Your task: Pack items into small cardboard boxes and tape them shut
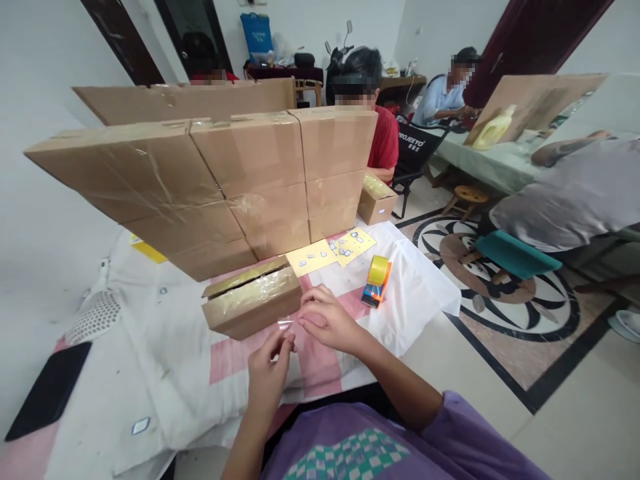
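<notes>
My left hand (271, 355) is closed in a pinch just in front of a small cardboard box (257, 303). A small, shiny clear strip (285, 323) shows at its fingertips and stretches toward my right hand (327, 320). The right fingers are pinched too, at what looks like the strip's other end. The box lies lengthwise on the table, with glossy tape over its top and a dark gap along its far flap. Right of my hands, a tape dispenser (373, 293) with a yellow roll (379, 269) rests on the cloth.
Stacked cardboard boxes (265, 160) form a wall behind. Yellow sheets (330, 253) with small labels lie before it. A black tablet-like slab (49, 387) and a loose label (141, 425) are at left. A person in red (385, 137) sits beyond, near another taped box (376, 203).
</notes>
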`<state>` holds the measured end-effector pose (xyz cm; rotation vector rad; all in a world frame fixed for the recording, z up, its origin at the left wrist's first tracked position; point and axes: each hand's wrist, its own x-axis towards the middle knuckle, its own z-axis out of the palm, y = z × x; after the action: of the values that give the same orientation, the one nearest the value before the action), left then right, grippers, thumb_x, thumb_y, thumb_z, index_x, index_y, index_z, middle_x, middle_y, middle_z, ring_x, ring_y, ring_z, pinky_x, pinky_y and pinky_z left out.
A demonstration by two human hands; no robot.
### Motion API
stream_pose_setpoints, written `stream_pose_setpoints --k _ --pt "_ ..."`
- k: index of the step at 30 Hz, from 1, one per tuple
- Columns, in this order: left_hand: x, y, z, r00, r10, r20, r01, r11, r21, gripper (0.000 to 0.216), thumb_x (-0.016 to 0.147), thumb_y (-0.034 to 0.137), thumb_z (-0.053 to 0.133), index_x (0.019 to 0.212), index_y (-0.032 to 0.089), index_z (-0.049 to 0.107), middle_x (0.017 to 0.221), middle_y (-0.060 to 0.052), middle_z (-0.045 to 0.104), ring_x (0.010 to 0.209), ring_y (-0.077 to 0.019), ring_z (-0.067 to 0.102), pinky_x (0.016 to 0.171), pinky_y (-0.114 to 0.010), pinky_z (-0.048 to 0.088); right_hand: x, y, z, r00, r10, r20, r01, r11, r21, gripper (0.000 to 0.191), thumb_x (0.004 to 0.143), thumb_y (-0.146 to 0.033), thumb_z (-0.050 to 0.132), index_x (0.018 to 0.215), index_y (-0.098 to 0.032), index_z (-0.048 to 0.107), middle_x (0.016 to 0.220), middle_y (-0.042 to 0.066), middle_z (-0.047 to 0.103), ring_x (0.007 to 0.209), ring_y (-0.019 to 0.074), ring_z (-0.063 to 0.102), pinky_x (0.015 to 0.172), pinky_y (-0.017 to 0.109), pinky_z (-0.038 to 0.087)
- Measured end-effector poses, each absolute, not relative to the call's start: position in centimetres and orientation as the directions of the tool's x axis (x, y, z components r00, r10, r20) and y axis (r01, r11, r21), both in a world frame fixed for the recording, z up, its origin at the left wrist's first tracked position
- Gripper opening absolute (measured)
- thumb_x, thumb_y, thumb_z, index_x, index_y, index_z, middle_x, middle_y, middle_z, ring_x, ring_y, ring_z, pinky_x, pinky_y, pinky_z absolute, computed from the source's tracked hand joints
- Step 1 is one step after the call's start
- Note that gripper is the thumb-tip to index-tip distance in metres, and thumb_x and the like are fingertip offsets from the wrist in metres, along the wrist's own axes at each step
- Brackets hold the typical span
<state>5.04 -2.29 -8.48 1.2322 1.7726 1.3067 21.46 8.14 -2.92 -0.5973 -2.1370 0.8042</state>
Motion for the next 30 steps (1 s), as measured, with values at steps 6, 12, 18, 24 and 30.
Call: stream_pose_setpoints --k 6,12,18,24,30 --pt "3.4 -2.3 -8.1 -0.468 0.883 -0.041 0.274 0.189 0.943 0.052 0.090 0.062 0.058 0.115 0.016 0.062 0.051 0.005 0.057 0.045 -0.0142 0.053 0.047 -0.024 0.039 21.6 10.5 0.1 -0.418 0.693 0.587 0.076 0.670 -0.738 0.009 0.092 -0.016 0.061 0.087 -0.022 0.064 0.094 0.004 0.059 0.097 0.0205 0.056 0.092 0.040 0.044" --pt "-0.3 0.4 -5.9 -0.309 0.783 0.540 0.869 0.003 0.494 0.042 0.095 0.052 0.057 0.120 0.020 0.067 0.112 -0.012 0.077 0.106 -0.0272 0.071 0.092 -0.040 0.050 21.5 13.4 1.2 -0.501 0.757 0.419 -0.018 0.475 -0.880 0.008 0.087 -0.019 0.066 0.080 -0.021 0.068 0.101 0.004 0.058 0.103 0.0201 0.058 0.099 0.040 0.040" --pt "-2.1 4.5 -4.9 0.029 0.923 0.383 0.990 -0.078 0.114 0.066 0.099 0.045 0.052 0.157 0.018 0.037 0.159 -0.014 0.047 0.150 -0.0334 0.039 0.123 -0.058 0.017 19.9 15.8 2.2 -0.677 0.717 0.164 -0.166 0.068 -0.984 0.009 0.078 -0.026 0.072 0.073 -0.019 0.070 0.102 0.004 0.062 0.099 0.0185 0.059 0.089 0.033 0.041" --pt "-1.8 4.6 -6.1 -0.032 0.965 0.258 0.987 -0.009 0.158 0.065 0.098 0.037 0.052 0.158 0.019 0.035 0.156 -0.013 0.050 0.150 -0.0315 0.039 0.122 -0.056 0.025 16.6 19.8 1.0 -0.727 0.680 0.093 0.016 0.152 -0.988 0.010 0.079 -0.026 0.072 0.075 -0.017 0.070 0.108 0.005 0.066 0.104 0.0185 0.062 0.092 0.031 0.045" --pt "-1.3 4.7 -6.2 -0.058 0.960 0.274 0.989 0.018 0.145 0.065 0.099 0.037 0.053 0.160 0.027 0.034 0.154 -0.011 0.053 0.149 -0.0313 0.042 0.123 -0.059 0.025 12.2 23.5 -3.9 -0.631 0.767 0.118 0.344 0.413 -0.843 0.012 0.078 -0.012 0.065 0.067 -0.016 0.070 0.093 0.006 0.066 0.101 0.0213 0.060 0.098 0.036 0.043"
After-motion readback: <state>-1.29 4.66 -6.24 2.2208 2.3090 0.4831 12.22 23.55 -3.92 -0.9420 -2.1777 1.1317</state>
